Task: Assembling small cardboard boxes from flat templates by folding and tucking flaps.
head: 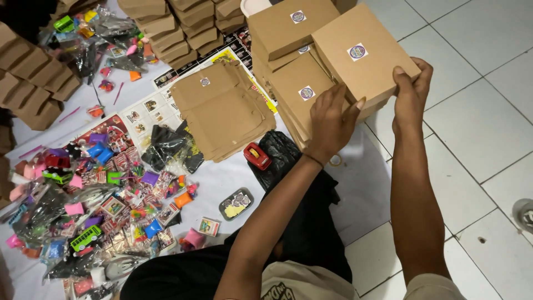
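A closed brown cardboard box (363,55) with a round sticker on its lid sits tilted on top of a stack of similar sealed boxes (291,61) near the top middle of the view, partly overhanging the white tiled floor (477,128). Both hands grip it: the left hand (331,123) presses its spread fingers against the near left corner and side of the box, and the right hand (411,95) clasps the near right corner, thumb on the lid and fingers wrapped under the edge. Just to the left of the stack lies a pile of flat, unfolded cardboard box blanks (222,108), one bearing a small round sticker. Behind these, rows of folded brown boxes (183,28) stand packed together, and more of them run along the left edge. A small red tape dispenser (257,156) rests on a crumpled black plastic bag (283,155) just beside the left forearm. Further left, a second black bag (166,145) lies on printed sheets over a white cloth (222,178). A small tray of stickers (235,203) sits near the person's lap. Spread across the lower left is a heap of small colourful toys and packets (94,200), among them a green toy bus (85,238), and another cluster of wrapped toys (94,33) lies at the upper left.
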